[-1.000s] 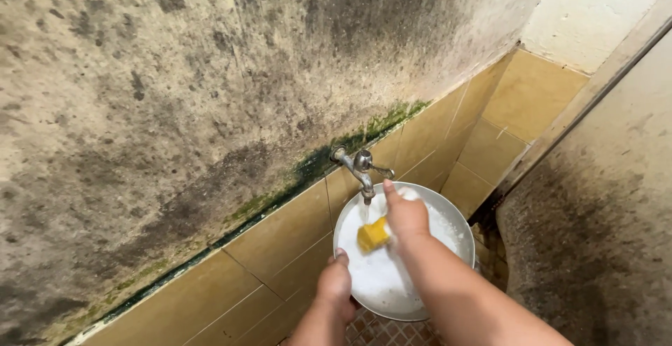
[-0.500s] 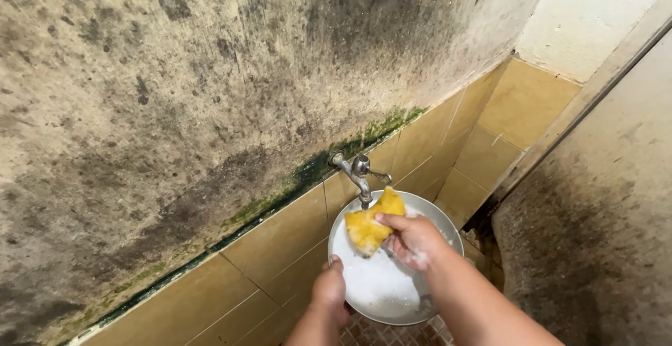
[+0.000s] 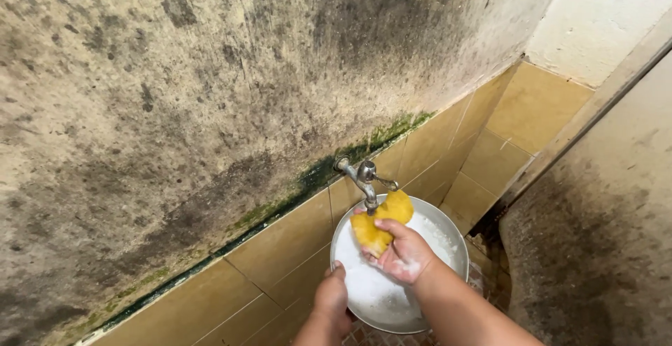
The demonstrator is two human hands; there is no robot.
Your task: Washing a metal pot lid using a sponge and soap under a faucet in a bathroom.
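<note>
Sponge pinched in right-hand fingers, under tap, above soapy pan.

Both arms cut off by the bottom edge. Near rim of the round metal pan hidden behind the right hand and wrist. Part of the yellow sponge covered by fingers. Water from the tap too thin to tell.
</note>
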